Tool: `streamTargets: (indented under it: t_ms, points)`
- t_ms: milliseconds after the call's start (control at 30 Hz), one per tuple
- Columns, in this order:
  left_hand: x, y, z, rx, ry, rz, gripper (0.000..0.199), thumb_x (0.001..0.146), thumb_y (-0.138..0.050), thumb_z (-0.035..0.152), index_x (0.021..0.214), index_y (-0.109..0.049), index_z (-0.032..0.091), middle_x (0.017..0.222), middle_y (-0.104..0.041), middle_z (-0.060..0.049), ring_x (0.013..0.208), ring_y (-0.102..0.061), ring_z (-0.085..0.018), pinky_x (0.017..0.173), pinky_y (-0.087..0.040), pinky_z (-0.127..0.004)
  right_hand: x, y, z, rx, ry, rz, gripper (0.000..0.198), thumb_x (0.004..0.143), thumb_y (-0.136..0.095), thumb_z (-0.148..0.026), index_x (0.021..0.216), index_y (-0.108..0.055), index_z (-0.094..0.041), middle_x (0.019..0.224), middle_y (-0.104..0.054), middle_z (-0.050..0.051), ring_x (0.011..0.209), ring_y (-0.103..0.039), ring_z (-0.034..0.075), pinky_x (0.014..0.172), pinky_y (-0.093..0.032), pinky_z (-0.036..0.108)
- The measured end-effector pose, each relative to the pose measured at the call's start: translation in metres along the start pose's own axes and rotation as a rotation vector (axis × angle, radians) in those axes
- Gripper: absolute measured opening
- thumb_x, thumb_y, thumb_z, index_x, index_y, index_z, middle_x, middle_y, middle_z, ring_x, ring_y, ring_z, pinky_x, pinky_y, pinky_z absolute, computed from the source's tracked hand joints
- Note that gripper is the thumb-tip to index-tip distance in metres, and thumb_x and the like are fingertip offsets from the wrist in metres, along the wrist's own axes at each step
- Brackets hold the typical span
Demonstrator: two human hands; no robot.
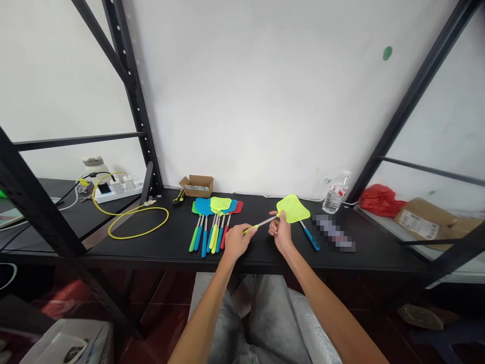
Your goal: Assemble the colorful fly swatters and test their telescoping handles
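Observation:
A yellow-green fly swatter (pixel 293 208) is held above the black table between my two hands. My left hand (pixel 238 239) is wrapped round its handle. At the base of the swatter's head, my right hand (pixel 280 230) pinches it where the metal rod meets the mesh. Behind and to the right lies another swatter with a blue handle (pixel 311 239), its head hidden by the yellow-green one. Left of my left hand, several fly swatters (pixel 214 225) in green, blue, yellow and red lie side by side, partly overlapping, with their handles toward me.
A small open cardboard box (pixel 197 186) stands at the back left. A yellow cable (pixel 138 236) loops over the left tabletop (pixel 151 247), near a white power strip (pixel 120 191). At the right stand a clear plastic bottle (pixel 336 193) and a black shelf post (pixel 401 114).

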State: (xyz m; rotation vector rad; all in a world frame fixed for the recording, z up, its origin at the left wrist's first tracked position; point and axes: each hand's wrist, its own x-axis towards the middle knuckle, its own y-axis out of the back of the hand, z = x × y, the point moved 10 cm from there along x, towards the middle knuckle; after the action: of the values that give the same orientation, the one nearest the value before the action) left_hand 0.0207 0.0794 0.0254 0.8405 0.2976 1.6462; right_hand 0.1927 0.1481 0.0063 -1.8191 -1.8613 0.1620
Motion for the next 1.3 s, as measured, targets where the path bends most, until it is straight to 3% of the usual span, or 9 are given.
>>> streamTargets:
  t_ms: [233,500,733,900,1100,1300]
  points:
    - [-0.002,0.001,0.001,0.0,-0.013,-0.009,0.041,0.091,-0.044,0.052,0.087,-0.073,0.023,0.073,-0.071,0.0,0.069,-0.062,-0.017,0.06,-0.034,-0.024,-0.005,-0.007,0.003,0.032,-0.032,-0.029,0.048,0.089,-0.045,-0.066,0.087,-0.062,-0.02,0.042,-0.027,-0.011,0.036,-0.019,0.006,0.038,-0.023,0.02]
    - [-0.002,-0.002,0.002,-0.052,-0.039,-0.006,0.045,0.093,-0.04,0.054,0.09,-0.072,0.023,0.07,-0.067,0.0,0.066,-0.059,-0.016,0.057,-0.032,-0.023,-0.013,-0.026,0.004,-0.203,0.027,-0.14,0.05,0.089,-0.046,-0.064,0.093,-0.064,-0.018,0.047,-0.037,-0.008,0.039,-0.029,0.008,0.039,-0.026,0.021]
    - [-0.002,0.002,0.001,-0.118,-0.025,0.025,0.044,0.097,-0.032,0.051,0.096,-0.066,0.021,0.069,-0.064,0.0,0.067,-0.059,-0.016,0.059,-0.034,-0.023,-0.027,-0.058,0.008,-0.486,0.032,-0.422,0.045,0.087,-0.055,-0.057,0.102,-0.066,-0.016,0.056,-0.051,-0.003,0.049,-0.044,0.011,0.045,-0.032,0.023]
    - [-0.004,-0.004,0.003,-0.117,-0.024,-0.041,0.041,0.097,-0.032,0.048,0.09,-0.062,0.022,0.065,-0.064,0.002,0.063,-0.059,-0.015,0.061,-0.036,-0.024,-0.021,-0.043,0.007,-0.442,0.037,-0.293,0.045,0.085,-0.056,-0.056,0.101,-0.068,-0.016,0.066,-0.056,0.0,0.053,-0.047,0.011,0.044,-0.035,0.023]
    - [-0.005,-0.009,0.007,-0.061,-0.052,-0.092,0.039,0.097,-0.035,0.046,0.092,-0.067,0.024,0.068,-0.068,0.003,0.067,-0.062,-0.015,0.061,-0.035,-0.024,-0.017,-0.03,0.006,-0.333,0.024,-0.193,0.043,0.083,-0.059,-0.054,0.103,-0.069,-0.017,0.086,-0.064,0.006,0.072,-0.058,0.017,0.046,-0.042,0.023]
    - [-0.007,-0.013,0.012,0.016,-0.08,-0.122,0.042,0.095,-0.039,0.049,0.08,-0.07,0.025,0.071,-0.07,0.002,0.069,-0.062,-0.016,0.061,-0.032,-0.025,-0.015,-0.02,0.005,-0.3,0.054,-0.095,0.048,0.083,-0.058,-0.057,0.107,-0.067,-0.017,0.073,-0.058,0.001,0.055,-0.049,0.012,0.046,-0.04,0.024]
